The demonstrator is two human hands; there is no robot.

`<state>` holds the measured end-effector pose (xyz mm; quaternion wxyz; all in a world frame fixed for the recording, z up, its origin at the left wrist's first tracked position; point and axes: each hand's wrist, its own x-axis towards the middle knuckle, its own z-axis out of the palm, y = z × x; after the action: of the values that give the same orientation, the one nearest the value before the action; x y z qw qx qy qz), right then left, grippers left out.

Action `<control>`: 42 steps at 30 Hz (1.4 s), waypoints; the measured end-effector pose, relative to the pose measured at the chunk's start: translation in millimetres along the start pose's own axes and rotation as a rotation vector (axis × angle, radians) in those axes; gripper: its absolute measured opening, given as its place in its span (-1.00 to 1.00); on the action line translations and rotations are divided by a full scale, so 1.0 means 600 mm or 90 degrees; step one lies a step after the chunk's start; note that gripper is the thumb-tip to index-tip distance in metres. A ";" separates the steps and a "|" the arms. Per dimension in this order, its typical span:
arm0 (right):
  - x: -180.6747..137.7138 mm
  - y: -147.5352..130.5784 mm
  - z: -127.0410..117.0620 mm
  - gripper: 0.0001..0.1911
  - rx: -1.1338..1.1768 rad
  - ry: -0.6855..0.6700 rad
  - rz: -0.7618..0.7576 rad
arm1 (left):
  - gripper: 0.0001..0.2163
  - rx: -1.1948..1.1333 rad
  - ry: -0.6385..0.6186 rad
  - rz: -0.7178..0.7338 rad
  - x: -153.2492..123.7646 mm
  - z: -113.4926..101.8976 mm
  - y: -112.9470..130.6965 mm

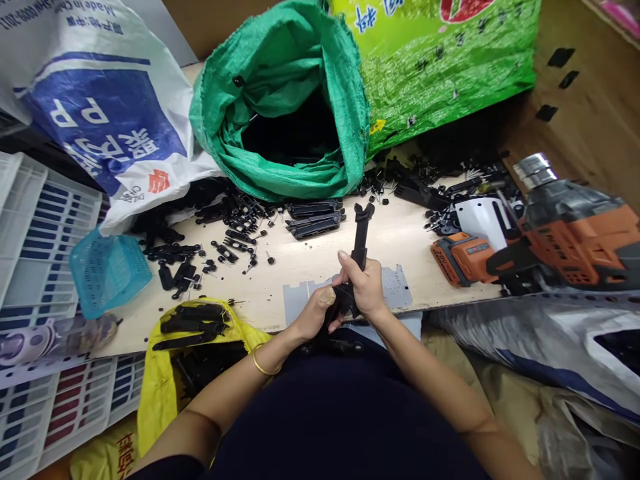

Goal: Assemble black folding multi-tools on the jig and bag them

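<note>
Close to my body, at the front edge of the workbench [345, 247], both hands grip a black plastic folding bracket [361, 233]. Its long arm points away from me and ends in a forked tip. My right hand [367, 287] is wrapped round the middle of the bracket, thumb along the arm. My left hand [317, 310] is closed on the bracket's lower end, with the thumb pressed on top. The palms and fingers hide much of that lower part. Beneath the hands lies a grey mat [297, 300]. Two similar black parts [314, 220] rest farther back.
An open green woven sack [280, 180] stands at the back. Loose black parts and screws [240, 220] are scattered on the left. An orange cordless power tool [570, 233] lies at right. A blue basket [107, 273] and a yellow bag [160, 373] of black parts are at left.
</note>
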<state>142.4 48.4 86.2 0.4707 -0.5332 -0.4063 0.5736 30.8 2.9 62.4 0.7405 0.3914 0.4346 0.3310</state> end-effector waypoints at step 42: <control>-0.064 -0.050 -0.043 -0.66 0.077 -0.197 -0.181 | -0.26 0.470 -0.103 0.108 -0.052 0.014 0.059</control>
<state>171.0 16.9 121.4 0.5100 -0.3468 -0.5099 0.5998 20.7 -8.8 107.7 0.5519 0.6911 0.4304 0.1807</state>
